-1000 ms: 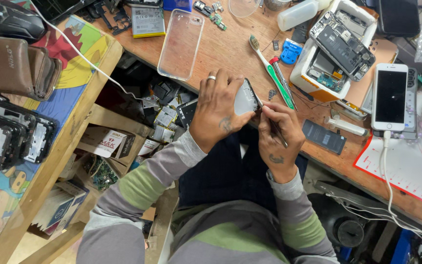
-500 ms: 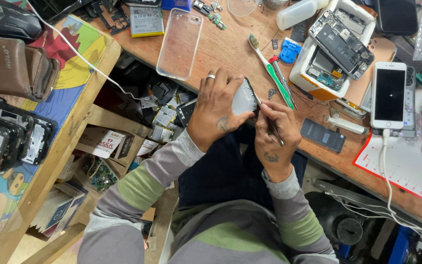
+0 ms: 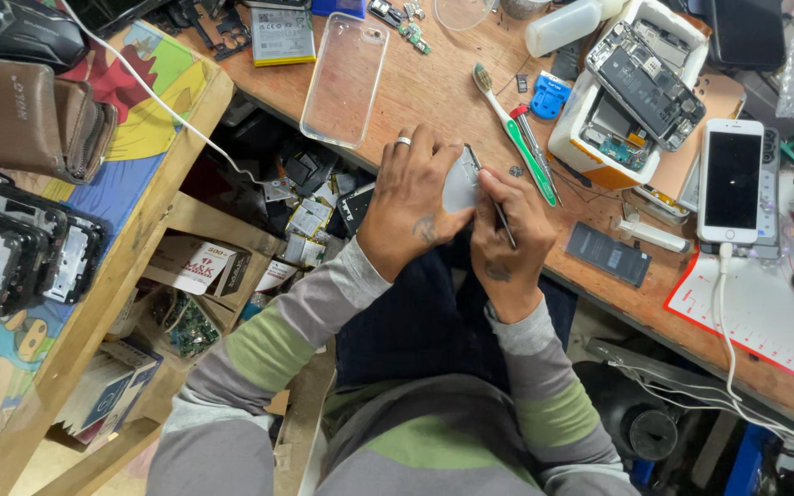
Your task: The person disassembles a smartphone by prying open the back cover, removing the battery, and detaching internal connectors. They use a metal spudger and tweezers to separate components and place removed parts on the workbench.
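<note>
Both my hands are closed around a small repair job at the edge of the wooden workbench [image 3: 434,92].

My left hand [image 3: 413,207], ring on one finger, grips a small pale grey rounded phone part [image 3: 459,181] just off the bench edge above my lap, tilted toward me, I judge, so its face is easy to reach. My right hand [image 3: 505,237] pinches a thin dark metal tool [image 3: 498,216] pen-fashion, tip against that part. Nearby lie a clear plastic phone case [image 3: 345,78] and a green-handled toothbrush [image 3: 518,138]. A white open box [image 3: 599,138] holds exposed circuit boards, with an opened phone [image 3: 645,83] resting across its top.
</note>
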